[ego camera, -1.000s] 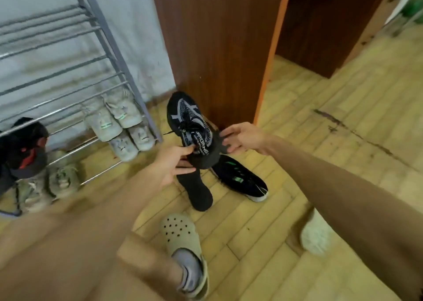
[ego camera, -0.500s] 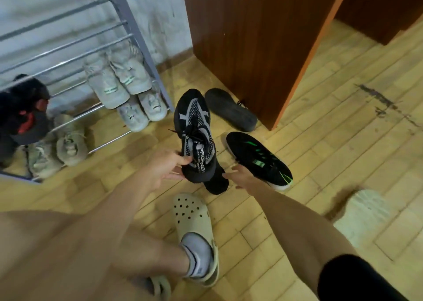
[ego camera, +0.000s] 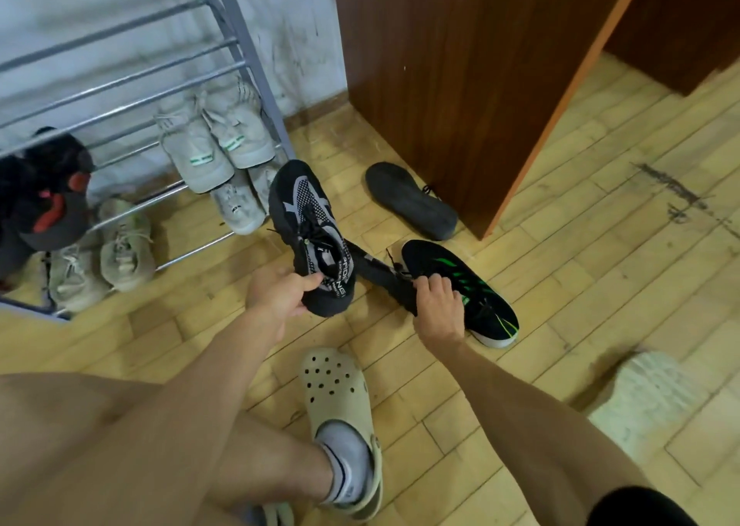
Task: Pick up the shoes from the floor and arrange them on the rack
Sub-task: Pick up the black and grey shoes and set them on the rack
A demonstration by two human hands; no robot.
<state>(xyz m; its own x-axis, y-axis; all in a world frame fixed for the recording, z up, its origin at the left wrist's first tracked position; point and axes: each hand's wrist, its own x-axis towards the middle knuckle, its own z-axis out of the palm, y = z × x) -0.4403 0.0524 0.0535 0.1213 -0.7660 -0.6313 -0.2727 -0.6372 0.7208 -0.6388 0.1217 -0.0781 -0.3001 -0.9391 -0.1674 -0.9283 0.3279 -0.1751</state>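
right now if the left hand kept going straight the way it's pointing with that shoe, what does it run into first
Probably the pale sneakers at the rack's right end. The left hand points the black and grey shoe up toward them. Depth is unclear from this single view.

white lettering runs along the collar of the black and grey shoe (ego camera: 308, 229), just above the left hand's fingers (ego camera: 310, 281); only the fragments "pon" and "ns" can be read, and the smaller print beside them is illegible.
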